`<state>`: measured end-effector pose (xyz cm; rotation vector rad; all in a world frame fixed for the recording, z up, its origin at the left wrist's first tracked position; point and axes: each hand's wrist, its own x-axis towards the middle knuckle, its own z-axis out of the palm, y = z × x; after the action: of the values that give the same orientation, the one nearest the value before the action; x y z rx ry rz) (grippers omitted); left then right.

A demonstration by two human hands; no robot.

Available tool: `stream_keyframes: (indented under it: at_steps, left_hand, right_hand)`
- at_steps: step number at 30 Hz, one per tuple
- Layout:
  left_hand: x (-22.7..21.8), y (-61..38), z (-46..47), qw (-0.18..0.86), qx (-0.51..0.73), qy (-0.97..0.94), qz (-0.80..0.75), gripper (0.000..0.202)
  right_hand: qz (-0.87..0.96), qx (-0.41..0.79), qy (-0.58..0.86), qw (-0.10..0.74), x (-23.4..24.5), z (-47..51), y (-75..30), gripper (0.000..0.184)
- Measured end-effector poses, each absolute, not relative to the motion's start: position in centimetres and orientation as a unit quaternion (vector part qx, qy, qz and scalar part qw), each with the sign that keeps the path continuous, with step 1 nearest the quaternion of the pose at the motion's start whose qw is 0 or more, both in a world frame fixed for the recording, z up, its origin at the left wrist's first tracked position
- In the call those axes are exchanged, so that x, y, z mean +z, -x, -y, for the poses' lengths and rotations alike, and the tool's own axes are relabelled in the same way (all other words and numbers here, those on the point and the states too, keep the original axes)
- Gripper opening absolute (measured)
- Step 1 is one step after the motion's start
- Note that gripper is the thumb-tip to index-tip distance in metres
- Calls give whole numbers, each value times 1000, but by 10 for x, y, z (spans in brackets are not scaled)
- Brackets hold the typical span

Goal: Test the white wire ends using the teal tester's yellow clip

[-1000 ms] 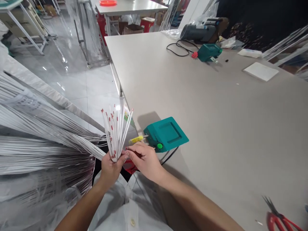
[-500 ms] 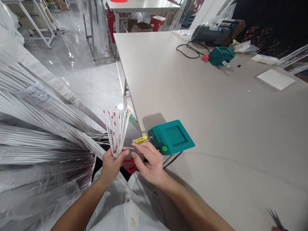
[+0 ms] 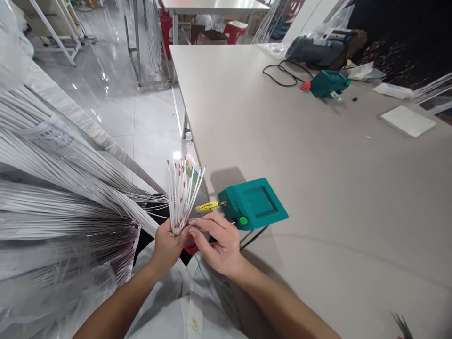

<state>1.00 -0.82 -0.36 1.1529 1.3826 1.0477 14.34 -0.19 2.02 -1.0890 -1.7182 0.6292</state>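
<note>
My left hand [image 3: 168, 246] is closed round a bundle of thin white wires with red tips [image 3: 182, 190], fanned upward just off the table's near-left corner. My right hand [image 3: 216, 242] pinches one thin wire at the base of that bundle, fingertips touching my left hand. A small teal box with a green button [image 3: 254, 203] sits on the table right beside my right hand, with a yellow-handled probe [image 3: 207, 206] sticking out of its left side.
A large sheaf of long white wires [image 3: 52, 188] in clear plastic fills the left. On the grey table [image 3: 318, 155] at the far side lie a second teal box [image 3: 328, 83], a black cable, a dark machine [image 3: 318, 47] and a white sheet [image 3: 407, 120]. Scissor tips [image 3: 402, 325] show bottom right.
My right hand moved back from the teal box to the base of the bundle and pinched a wire. The bundle shifted slightly right and the view drifted, pushing the scissors out of frame.
</note>
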Motion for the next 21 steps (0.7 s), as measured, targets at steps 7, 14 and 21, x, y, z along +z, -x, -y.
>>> stream_keyframes:
  at_steps: [7, 14, 21]
  left_hand:
    - [-3, -13, 12, 520, 391, -525, -549, 14]
    - [0, -3, 7, 603, 396, -469, -509, 21]
    - [1, 12, 0, 688, 404, -395, -455, 28]
  right_hand:
    - [672, 345, 491, 434, 24, 2, -135, 10]
    - [617, 392, 509, 455, 22, 3, -137, 14]
    - [581, 426, 488, 492, 12, 4, -139, 12]
